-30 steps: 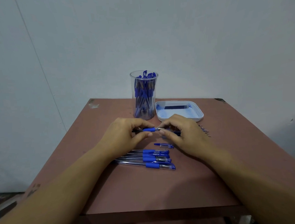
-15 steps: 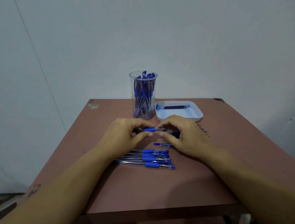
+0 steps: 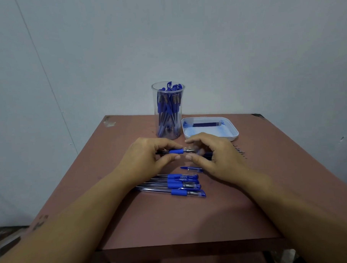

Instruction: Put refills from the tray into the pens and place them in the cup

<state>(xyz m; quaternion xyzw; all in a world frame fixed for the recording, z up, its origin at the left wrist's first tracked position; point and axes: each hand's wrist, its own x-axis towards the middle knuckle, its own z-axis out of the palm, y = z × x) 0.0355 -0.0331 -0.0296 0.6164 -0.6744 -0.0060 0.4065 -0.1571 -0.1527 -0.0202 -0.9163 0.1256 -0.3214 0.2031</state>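
Pen (image 3: 176,151): gripped by left hand (image 3: 148,158), as before. Right hand (image 3: 215,159) curled at its tip, 3 o'clock side, contact unclear. Cup (image 3: 168,111), tray (image 3: 235,133): 12 o'clock, unmoved.

Bare plain room, pale wall (image 3: 234,49), worn reddish table (image 3: 172,221)

- Top two clear plastic pens with blue grips (image 3: 183,178), in the row lying on the reddish-brown table (image 3: 172,221): white capitals on a blue part, one word on each pen, starts "KRE", remaining letters blurred.
- Tiny white print right of that word, both pens: too small to read.
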